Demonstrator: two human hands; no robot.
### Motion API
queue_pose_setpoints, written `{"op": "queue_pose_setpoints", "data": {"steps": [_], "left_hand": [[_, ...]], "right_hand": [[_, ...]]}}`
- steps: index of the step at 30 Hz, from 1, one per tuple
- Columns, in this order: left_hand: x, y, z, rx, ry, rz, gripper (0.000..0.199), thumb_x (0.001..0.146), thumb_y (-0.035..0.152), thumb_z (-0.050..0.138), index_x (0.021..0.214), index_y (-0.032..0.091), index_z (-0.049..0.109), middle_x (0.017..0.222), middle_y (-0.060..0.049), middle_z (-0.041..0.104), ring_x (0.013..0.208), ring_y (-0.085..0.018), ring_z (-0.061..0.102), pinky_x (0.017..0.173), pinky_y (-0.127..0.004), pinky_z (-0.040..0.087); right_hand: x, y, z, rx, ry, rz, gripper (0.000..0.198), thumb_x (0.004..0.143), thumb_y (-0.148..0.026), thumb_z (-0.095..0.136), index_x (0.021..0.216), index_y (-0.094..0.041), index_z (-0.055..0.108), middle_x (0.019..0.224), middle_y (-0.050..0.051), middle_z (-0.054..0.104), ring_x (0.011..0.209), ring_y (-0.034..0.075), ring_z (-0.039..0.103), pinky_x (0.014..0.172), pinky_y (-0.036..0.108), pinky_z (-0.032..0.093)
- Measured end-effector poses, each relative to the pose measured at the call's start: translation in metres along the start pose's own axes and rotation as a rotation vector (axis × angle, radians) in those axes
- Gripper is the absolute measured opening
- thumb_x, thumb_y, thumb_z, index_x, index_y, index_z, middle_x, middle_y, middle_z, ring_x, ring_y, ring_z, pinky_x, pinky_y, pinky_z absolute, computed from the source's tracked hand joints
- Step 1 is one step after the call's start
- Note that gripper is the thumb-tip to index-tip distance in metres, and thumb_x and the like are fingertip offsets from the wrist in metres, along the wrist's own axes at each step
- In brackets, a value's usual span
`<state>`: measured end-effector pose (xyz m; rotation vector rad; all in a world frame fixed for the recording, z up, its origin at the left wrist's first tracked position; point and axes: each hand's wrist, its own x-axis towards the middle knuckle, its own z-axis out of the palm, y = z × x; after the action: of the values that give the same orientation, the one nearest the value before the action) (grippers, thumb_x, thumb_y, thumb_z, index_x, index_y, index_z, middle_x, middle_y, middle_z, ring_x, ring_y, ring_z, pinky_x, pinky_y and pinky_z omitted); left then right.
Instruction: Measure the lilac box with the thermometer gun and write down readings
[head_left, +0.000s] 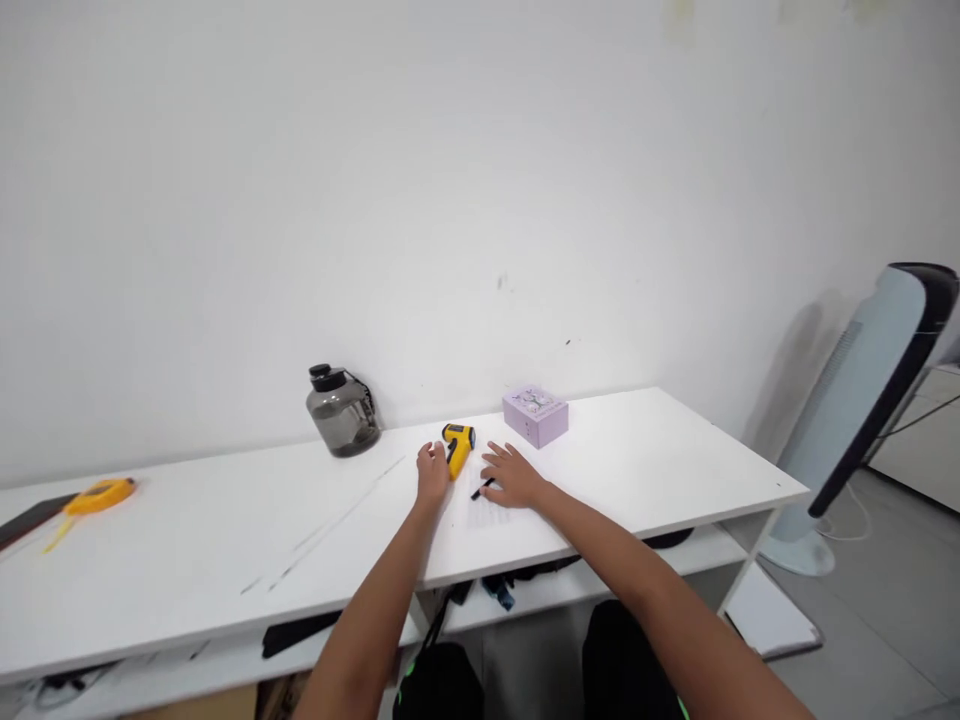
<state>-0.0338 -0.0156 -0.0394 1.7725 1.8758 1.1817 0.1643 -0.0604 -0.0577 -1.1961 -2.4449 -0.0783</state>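
A yellow and black gun-shaped infrared thermometer (460, 452) lies on the white table. Just left of its handle is my left hand (432, 470), fingers loosely curled and apart; it is at or very near the handle, and I see no grip on it. My right hand (512, 476) rests palm down with fingers spread, open, over a printed sheet of paper (487, 514). Under its thumb side, a short black pen-like stick (480, 491) shows, partly hidden by the hand.
Behind my right hand sits a lilac box (536, 416). A dark translucent jug (341, 412) stands near the wall. Far left lies an orange tape measure (105, 495) by a dark flat object (34, 518). A tower fan (862, 410) stands right of the table (675, 450).
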Motion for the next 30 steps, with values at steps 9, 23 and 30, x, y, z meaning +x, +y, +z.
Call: {"op": "queue_pose_setpoints", "data": {"steps": [9,23,30], "left_hand": [[-0.04,-0.013,0.016,0.199,-0.14,0.18,0.079,0.089,0.052,0.064,0.15,0.008,0.04,0.145,-0.024,0.052,0.14,-0.035,0.047,0.116,-0.045,0.036],[-0.051,0.008,0.012,0.435,-0.24,0.102,0.071,0.101,0.045,0.036,0.161,0.008,0.026,0.163,-0.022,0.034,0.155,-0.039,0.02,0.123,-0.051,0.024],[-0.052,0.011,0.011,0.406,-0.204,0.089,0.063,0.101,0.03,0.033,0.16,0.01,0.029,0.16,-0.021,0.037,0.155,-0.038,0.022,0.122,-0.05,0.026]], "right_hand": [[0.008,-0.01,0.001,-0.013,0.002,0.016,0.024,0.098,-0.02,0.051,0.109,-0.014,0.071,0.117,0.013,0.075,0.135,0.03,0.055,0.114,0.05,0.039],[-0.02,-0.018,0.006,-0.114,0.271,0.444,0.042,0.106,-0.034,0.033,0.133,-0.018,0.06,0.129,0.018,0.059,0.092,0.022,0.067,0.066,0.029,0.052],[-0.036,-0.015,0.002,0.077,0.446,0.261,0.059,0.099,-0.048,0.04,0.148,-0.015,0.046,0.158,0.025,0.034,0.146,0.038,0.039,0.115,0.06,0.037]]}}
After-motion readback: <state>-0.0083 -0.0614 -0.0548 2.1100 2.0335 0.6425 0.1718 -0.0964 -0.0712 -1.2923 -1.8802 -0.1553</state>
